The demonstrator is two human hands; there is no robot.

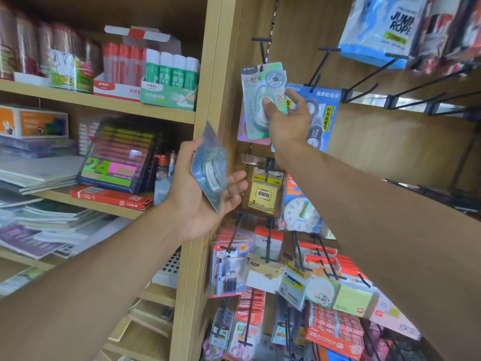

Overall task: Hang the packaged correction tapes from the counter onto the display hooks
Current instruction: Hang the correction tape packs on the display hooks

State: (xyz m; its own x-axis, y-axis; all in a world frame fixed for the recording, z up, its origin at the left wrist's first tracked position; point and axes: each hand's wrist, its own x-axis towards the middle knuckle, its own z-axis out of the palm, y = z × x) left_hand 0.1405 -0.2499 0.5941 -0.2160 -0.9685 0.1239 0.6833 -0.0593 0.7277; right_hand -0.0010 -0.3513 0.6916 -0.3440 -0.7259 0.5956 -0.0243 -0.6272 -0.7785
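My right hand (286, 118) pinches a pale holographic correction tape pack (257, 87) at its lower part, thumb on the front. The pack's top hole sits at the tip of a black display hook (263, 52) on the wooden panel, with another pinkish pack (247, 138) just behind it. Lower and to the left, my left hand (200, 194) grips a second blue correction tape pack (209, 165), seen nearly edge-on and tilted. A dark blue correction tape pack (324, 113) hangs on the neighbouring hook, partly behind my right hand.
Several bare black hooks (406, 100) jut out at the right. Sticky notes (264, 195), a toy clock (299, 212) and erasers (335, 327) hang below. Wooden shelves (104, 106) at left carry glue sticks, pens and notebooks. A jump rope bag (382, 29) hangs top right.
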